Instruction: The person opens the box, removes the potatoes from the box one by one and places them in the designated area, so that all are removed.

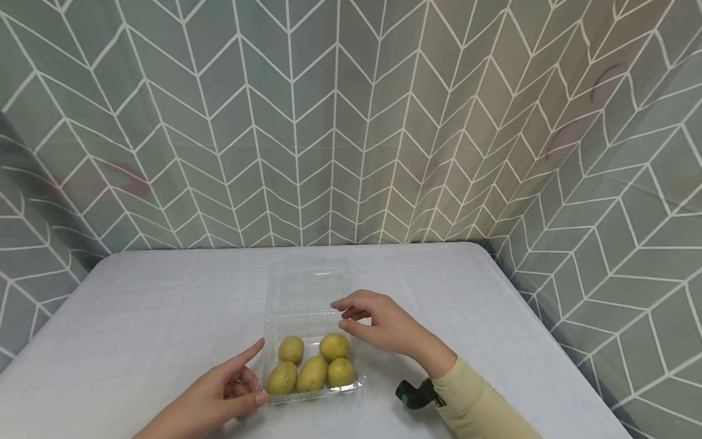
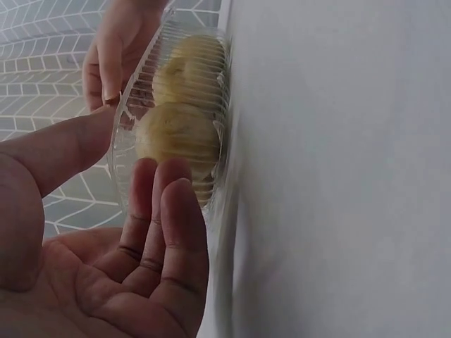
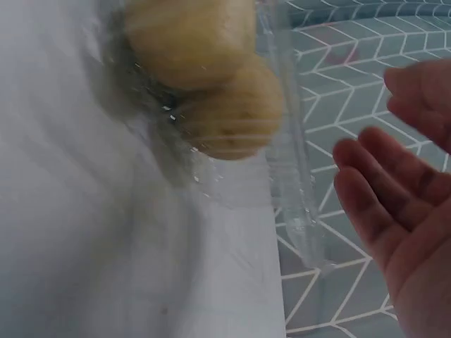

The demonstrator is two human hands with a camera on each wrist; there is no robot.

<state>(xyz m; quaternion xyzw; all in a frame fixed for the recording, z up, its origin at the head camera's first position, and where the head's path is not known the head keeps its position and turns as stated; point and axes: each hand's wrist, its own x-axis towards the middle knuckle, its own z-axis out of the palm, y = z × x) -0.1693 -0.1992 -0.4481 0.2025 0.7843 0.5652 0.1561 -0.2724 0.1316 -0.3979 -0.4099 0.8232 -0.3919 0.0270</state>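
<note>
Clear plastic makes up the whole box, which sits on the white surface with its lid laid back toward twelve o'clock, as the person faces it. I take the box's base as the middle of my clock. In that base lie five yellow-green pieces of produce (fruit or potatoes, I can't say from where I stand): three along the six o'clock side, one toward eleven and one toward one.

The left hand is at eight o'clock, forefinger stretched along the box's side and thumb by its near corner, the other fingers gently bent. It appears to touch the rim but grips nothing. The right hand hovers at two o'clock, near the hinge, its fingers loosely bent, with a gap from the box and nothing held. Beyond its wrist come a black device and a pale yellow sleeve, toward four o'clock.

My reading is that the step in hand is steadying or lining up the filled box, its lid not yet over the produce. If closing comes next, it would call for the left hand to brace the base while the right reaches toward twelve, lifts the lid's far edge and swings it toward six.
</note>
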